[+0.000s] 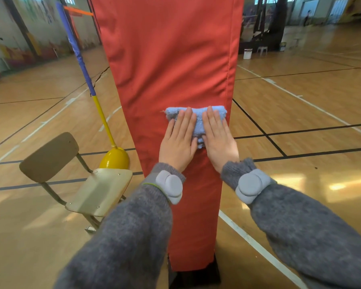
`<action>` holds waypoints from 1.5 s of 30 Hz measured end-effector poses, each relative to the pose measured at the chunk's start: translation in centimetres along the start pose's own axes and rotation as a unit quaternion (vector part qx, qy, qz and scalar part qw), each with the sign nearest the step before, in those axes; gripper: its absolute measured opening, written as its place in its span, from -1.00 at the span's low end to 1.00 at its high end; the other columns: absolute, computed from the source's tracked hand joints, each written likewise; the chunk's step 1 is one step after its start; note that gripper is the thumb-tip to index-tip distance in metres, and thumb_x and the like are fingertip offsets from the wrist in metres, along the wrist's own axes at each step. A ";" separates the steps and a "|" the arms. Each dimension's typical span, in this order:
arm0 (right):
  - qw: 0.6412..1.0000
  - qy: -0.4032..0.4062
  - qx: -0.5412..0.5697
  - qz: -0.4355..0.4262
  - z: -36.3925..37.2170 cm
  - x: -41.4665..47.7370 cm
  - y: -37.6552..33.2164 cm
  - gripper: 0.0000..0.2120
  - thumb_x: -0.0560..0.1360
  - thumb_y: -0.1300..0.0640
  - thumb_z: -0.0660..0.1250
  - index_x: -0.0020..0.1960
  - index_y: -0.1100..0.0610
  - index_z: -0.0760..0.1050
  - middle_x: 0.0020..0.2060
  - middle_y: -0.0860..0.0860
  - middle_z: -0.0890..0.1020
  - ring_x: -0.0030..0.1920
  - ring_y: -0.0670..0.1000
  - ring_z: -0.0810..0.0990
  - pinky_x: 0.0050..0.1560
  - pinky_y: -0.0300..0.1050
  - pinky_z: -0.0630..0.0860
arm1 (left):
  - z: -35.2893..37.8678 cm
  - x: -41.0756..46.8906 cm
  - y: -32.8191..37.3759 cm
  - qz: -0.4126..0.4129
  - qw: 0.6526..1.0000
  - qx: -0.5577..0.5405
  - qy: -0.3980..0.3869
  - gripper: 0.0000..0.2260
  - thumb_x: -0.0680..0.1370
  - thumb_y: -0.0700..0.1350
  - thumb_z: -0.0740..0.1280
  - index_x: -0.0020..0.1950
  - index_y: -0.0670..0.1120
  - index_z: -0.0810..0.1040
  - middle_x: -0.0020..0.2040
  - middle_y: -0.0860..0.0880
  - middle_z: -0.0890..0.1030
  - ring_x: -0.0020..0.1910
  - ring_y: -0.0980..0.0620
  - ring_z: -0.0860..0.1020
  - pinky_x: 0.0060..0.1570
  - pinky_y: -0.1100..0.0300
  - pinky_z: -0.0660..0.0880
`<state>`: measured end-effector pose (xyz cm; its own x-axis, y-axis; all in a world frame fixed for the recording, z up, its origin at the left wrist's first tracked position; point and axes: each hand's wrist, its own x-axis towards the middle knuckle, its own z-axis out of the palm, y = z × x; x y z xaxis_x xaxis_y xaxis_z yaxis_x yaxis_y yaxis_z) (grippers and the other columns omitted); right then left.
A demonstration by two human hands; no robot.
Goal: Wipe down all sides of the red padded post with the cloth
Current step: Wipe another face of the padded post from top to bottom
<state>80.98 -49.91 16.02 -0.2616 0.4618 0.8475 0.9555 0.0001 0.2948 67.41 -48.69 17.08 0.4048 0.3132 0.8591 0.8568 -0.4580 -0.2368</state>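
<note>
We press both hands flat against the cloth (196,119), fingers straight and close together, pointing up the post (171,59). Our left hand (178,142) covers the left half of the cloth and our right hand (218,140) covers the right half, the two hands side by side with a narrow strip of blue showing between them. Neither hand curls round the cloth; the palms and fingers simply hold it against the red padding. The cloth is folded into a wide band lying across the near face of the post, toward its right edge, and its upper edge shows just above our fingertips. The post stands upright straight ahead of us on the wooden floor (300,111). To the left, near us, stands a chair (71,174), and just beyond it a yellow base (114,158) with a slanted pole (86,74).
</note>
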 end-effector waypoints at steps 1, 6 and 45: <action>1.000 -0.007 -0.012 -0.004 0.5 -1.0 -0.2 -0.45 0.49 0.13 -0.02 0.44 0.32 0.03 0.36 0.15 0.40 0.38 0.11 0.18 0.44 -0.03 -0.07 | 0.4 -0.8 0.3 0.001 1.000 0.002 -0.010 -0.51 0.52 -0.06 0.10 0.40 -0.25 0.19 0.34 -0.23 0.43 0.38 -0.11 0.22 0.42 0.12 -0.04; 1.000 -0.026 0.009 -0.004 1.5 -5.2 -1.0 -0.36 0.55 0.13 -0.05 0.48 0.33 -0.29 0.42 0.18 0.22 0.47 0.16 0.05 0.45 -0.02 -0.07 | 1.7 -4.3 1.9 -0.032 0.998 0.007 -0.047 -0.49 0.52 -0.06 0.09 0.43 -0.21 0.17 0.36 -0.20 0.41 0.51 0.06 -0.19 0.44 0.10 -0.06; 0.972 0.085 0.210 0.058 -2.7 -0.5 2.0 -0.41 0.25 0.22 0.48 0.22 0.14 0.35 0.04 0.06 0.38 -0.02 0.04 0.38 0.01 -0.10 0.34 | 0.2 -0.1 2.8 -0.038 0.999 0.021 0.017 -0.51 0.49 -0.18 0.12 0.40 -0.27 0.19 0.36 -0.24 0.41 0.38 -0.10 0.22 0.38 0.03 0.10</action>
<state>82.61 -52.51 17.39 -0.1339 0.3265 0.9357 0.9416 0.3361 0.0174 69.82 -49.85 16.27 0.3273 0.3168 0.8902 0.8976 -0.3988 -0.1881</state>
